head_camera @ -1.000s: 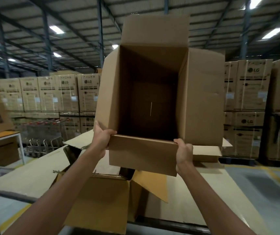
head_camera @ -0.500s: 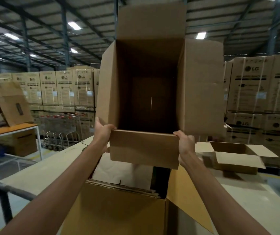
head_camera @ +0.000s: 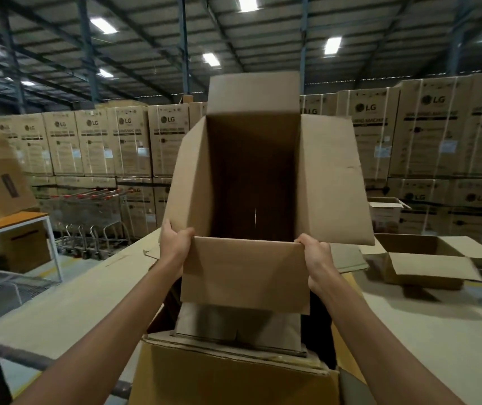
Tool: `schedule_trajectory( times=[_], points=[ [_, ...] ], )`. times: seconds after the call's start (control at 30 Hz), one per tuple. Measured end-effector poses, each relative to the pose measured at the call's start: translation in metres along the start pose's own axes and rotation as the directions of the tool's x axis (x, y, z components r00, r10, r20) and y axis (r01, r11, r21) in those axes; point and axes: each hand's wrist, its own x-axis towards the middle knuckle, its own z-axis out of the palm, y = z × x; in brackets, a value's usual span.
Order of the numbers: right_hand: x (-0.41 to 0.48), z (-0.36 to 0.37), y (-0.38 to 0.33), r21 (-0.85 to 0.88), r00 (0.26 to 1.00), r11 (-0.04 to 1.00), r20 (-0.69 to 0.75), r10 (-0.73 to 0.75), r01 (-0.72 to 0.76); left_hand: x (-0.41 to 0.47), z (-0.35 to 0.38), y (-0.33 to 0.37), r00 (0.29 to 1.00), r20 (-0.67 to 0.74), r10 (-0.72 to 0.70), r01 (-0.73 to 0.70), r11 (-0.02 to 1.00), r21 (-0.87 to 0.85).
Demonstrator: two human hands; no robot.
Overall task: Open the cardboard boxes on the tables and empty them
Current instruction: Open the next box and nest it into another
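Warehouse table point(head_camera: 82, 296) under flattened cardboard sheets, seen from standing height. Nearest of all, a big carton point(head_camera: 228, 378) with its top open and flat brown pieces standing inside.

Directly above that carton, a raised box point(head_camera: 245, 276) held in the air, clear of the table. Tipped onto its side, open mouth turned straight back at the camera. Long axis running away from the viewer, front to back, closed end farthest off. All four flaps splayed: one up, one hanging down in front, one out to each side. Dark bare walls inside, a thin pale slit at the far end.

Left hand point(head_camera: 175, 244) curled round the raised box's lower left corner, at the join of side flap and hanging flap. Right hand point(head_camera: 315, 255) gripping the lower right corner the same way, thumb up at the rim.

Right of the raised box and a little beyond it, a shallow open box point(head_camera: 426, 264) resting on the table, flaps spread. Left of the raised box and farther back, an orange-topped table point(head_camera: 9, 222) with a tilted box point(head_camera: 0, 182) on it, then a row of nested trolleys point(head_camera: 93, 209). Behind the raised box, walls of stacked printed cartons point(head_camera: 128, 141) under strip lights.
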Motion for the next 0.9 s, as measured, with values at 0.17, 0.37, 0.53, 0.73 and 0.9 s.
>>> schedule_trajectory(
  times=[0.17,0.37,0.53,0.73,0.9],
  points=[
    [-0.008,0.011,0.012,-0.069,0.993,0.992,-0.057,0.103,-0.106,0.015,-0.006,-0.031,0.992,0.110,-0.061,0.052,0.995,0.086],
    [-0.019,0.026,0.008,-0.117,0.991,0.990,-0.121,0.063,-0.077,0.031,-0.018,-0.034,0.990,0.142,0.008,-0.022,0.995,0.101],
    [-0.026,0.037,-0.005,-0.161,0.976,0.987,-0.219,-0.022,-0.014,0.039,-0.029,-0.020,0.983,0.173,0.059,-0.087,0.983,0.159],
    [-0.029,0.055,-0.014,-0.161,0.960,0.987,-0.275,-0.045,0.000,0.050,-0.032,-0.003,0.980,0.193,0.057,-0.093,0.979,0.181],
    [-0.029,0.054,-0.035,-0.149,0.932,0.981,-0.322,-0.165,0.122,0.067,-0.036,0.011,0.974,0.203,0.101,-0.136,0.977,0.163]
  ],
)
